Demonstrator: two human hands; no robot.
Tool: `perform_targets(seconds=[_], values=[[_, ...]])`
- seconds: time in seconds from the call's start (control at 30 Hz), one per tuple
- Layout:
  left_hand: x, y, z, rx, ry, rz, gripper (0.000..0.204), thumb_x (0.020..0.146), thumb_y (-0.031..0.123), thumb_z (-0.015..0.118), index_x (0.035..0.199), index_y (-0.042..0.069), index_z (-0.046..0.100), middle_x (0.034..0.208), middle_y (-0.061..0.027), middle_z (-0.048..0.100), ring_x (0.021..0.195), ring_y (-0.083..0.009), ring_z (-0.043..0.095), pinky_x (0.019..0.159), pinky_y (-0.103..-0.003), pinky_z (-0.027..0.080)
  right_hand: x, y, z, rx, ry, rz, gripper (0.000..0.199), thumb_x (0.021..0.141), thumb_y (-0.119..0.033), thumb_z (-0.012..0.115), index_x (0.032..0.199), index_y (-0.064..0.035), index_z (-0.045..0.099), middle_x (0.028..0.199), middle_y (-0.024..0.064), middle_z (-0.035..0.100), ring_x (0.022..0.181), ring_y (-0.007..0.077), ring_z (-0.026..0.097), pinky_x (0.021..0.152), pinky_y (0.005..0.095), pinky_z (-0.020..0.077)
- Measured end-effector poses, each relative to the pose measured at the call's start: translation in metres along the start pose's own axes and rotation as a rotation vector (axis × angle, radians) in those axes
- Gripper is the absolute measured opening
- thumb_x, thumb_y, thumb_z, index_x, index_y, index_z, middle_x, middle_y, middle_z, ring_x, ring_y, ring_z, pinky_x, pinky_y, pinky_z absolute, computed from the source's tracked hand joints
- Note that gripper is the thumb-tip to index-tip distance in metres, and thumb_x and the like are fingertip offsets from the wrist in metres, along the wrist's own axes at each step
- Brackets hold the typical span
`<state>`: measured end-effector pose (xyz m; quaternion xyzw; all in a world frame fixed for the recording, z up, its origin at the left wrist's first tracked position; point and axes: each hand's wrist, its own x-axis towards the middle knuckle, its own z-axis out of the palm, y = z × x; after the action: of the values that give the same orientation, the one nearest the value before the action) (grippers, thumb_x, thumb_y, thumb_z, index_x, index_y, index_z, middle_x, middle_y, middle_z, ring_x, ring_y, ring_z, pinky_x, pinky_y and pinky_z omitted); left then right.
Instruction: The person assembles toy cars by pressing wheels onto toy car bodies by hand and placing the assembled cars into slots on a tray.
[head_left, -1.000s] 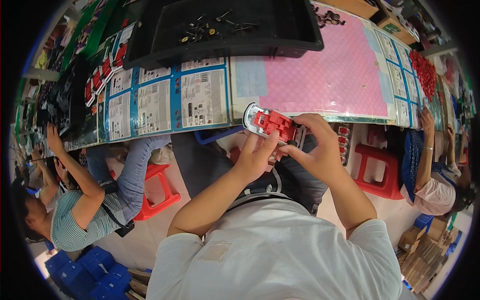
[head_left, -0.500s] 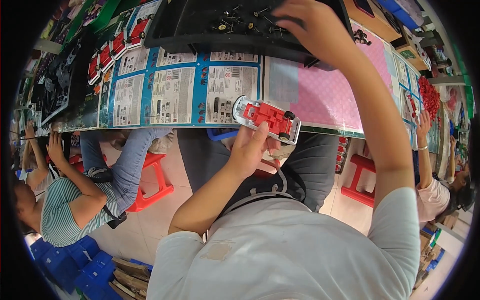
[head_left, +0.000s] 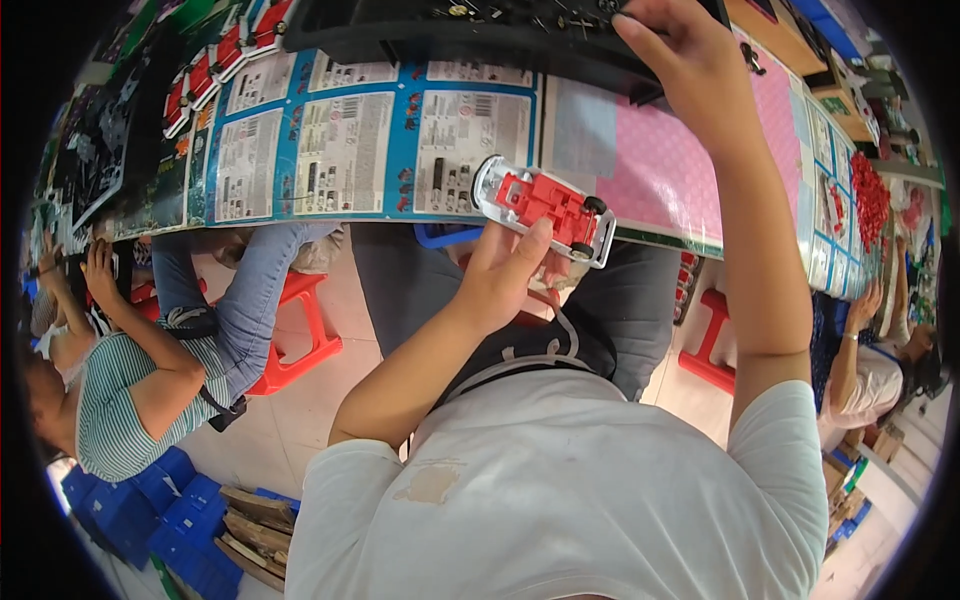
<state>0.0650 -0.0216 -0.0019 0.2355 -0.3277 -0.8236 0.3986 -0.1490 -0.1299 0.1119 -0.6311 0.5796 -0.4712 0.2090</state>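
Observation:
A toy car (head_left: 550, 203) lies upside down in my left hand (head_left: 505, 268), its red underside up and its white body edge around it. My thumb presses on the underside and my fingers support it from below. Two black wheels sit at its right end; no wheels show at the left end. My right hand (head_left: 692, 62) reaches over the black tray (head_left: 340, 45), thumb and forefinger drawn together beside a small dark wheel (head_left: 608, 5). What lies between those fingertips is too small to make out. Loose wheel axles (head_left: 575, 22) lie in the tray.
Several red-and-white toy cars (head_left: 230, 50) line the table at far left. Printed sheets (head_left: 345, 150) and a pink mat (head_left: 670, 165) cover the tabletop. People sit at both sides; red stools (head_left: 300, 340) and blue bins (head_left: 190, 520) stand on the floor.
My right hand has shifted right over the tray, and its fingers have come closer together. The toy car stays in my left hand. The whole view has tilted slightly, shifting the table upward.

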Motion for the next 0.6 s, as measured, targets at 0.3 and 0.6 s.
perform_targets(seconds=[0.3, 0.6], values=[[-0.008, -0.031, 0.005, 0.194, -0.178, 0.079, 0.039, 0.101, 0.039, 0.056, 0.118, 0.004, 0.05, 0.079, -0.0044, 0.06, 0.06, -0.0066, 0.054, 0.047, -0.019, 0.041, -0.126, -0.042, 0.023, -0.087, -0.299, 0.018, 0.029, 0.067, -0.006, 0.082, 0.088, 0.0002, 0.062, 0.101, 0.0128, 0.064, 0.094, 0.0255, 0.064, 0.085, 0.0339, 0.0528], [-0.036, -0.04, 0.007, 0.22, -0.106, 0.078, 0.03, 0.103, 0.035, 0.053, 0.112, 0.006, 0.051, 0.08, -0.0048, 0.062, 0.057, -0.0066, 0.052, 0.046, -0.02, 0.041, -0.149, -0.046, 0.028, -0.12, -0.294, 0.03, 0.036, 0.067, -0.011, 0.084, 0.095, 0.0011, 0.063, 0.098, 0.011, 0.063, 0.09, 0.0247, 0.064, 0.082, 0.0337, 0.0539]])
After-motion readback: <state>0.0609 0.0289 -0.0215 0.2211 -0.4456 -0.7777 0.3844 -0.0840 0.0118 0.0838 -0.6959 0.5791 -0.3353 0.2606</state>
